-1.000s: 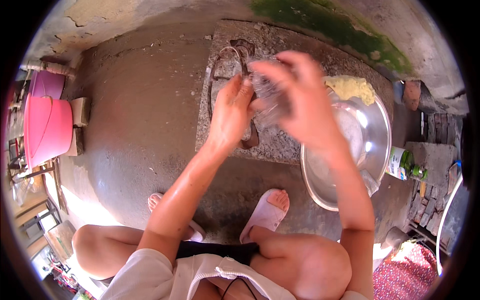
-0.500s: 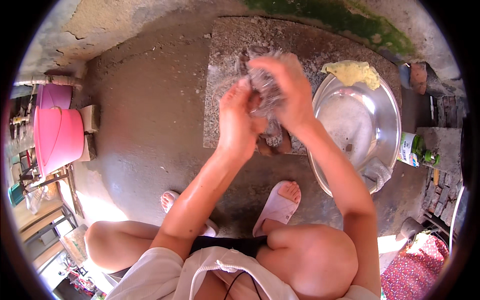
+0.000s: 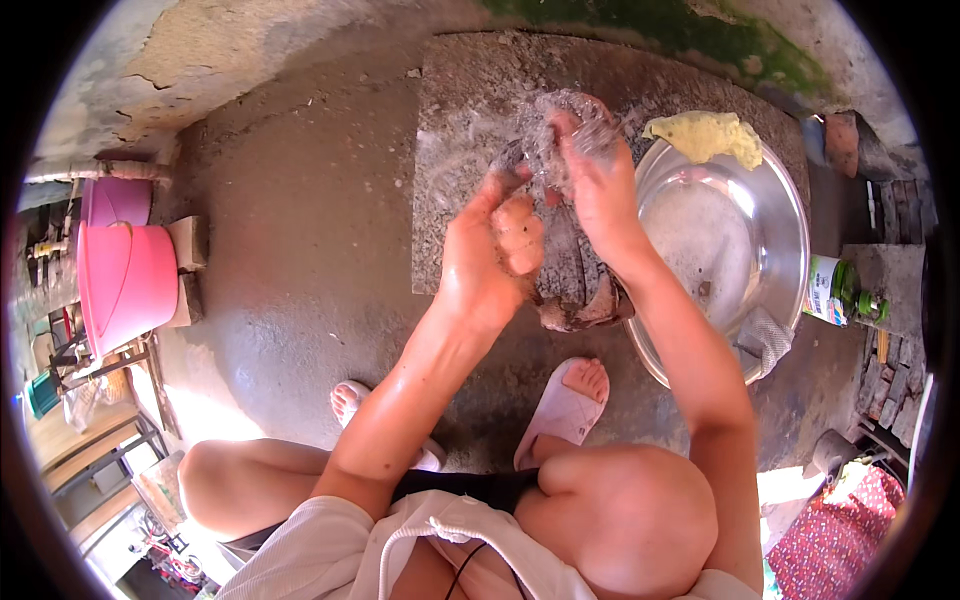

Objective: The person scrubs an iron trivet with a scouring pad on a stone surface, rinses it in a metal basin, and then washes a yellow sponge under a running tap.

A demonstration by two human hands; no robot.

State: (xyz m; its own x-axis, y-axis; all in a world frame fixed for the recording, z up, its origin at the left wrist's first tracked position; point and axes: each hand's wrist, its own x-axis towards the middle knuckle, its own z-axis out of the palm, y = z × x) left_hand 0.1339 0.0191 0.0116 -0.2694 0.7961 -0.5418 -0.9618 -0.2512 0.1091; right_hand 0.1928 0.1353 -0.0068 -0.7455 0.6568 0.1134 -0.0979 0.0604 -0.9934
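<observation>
Over a rough stone slab (image 3: 445, 240), my left hand (image 3: 495, 240) is closed in a fist, its thumb pressed to a dark wet limp piece. My right hand (image 3: 605, 190), beside it and slightly farther away, has its fingers curled into a grey, sudsy, mesh-like wad (image 3: 560, 115), smeared by motion. Below both hands hangs or lies a wet brown limp thing (image 3: 575, 312) with a curled edge. I cannot tell its kind, nor whether it joins the dark piece at my left thumb. Foam and water surround the fingers.
Right of the slab stands a metal basin (image 3: 795, 230) of cloudy water, with a yellow cloth (image 3: 705, 137) and a grey mesh cloth (image 3: 765, 340) on its rim. A green-capped bottle (image 3: 840, 292) lies beyond. Pink bucket (image 3: 130, 285) at left; wet floor; my slippered feet near.
My hands have drawn slightly apart. The right one has shifted a little right with the sudsy wad, and more of the brown thing shows below.
</observation>
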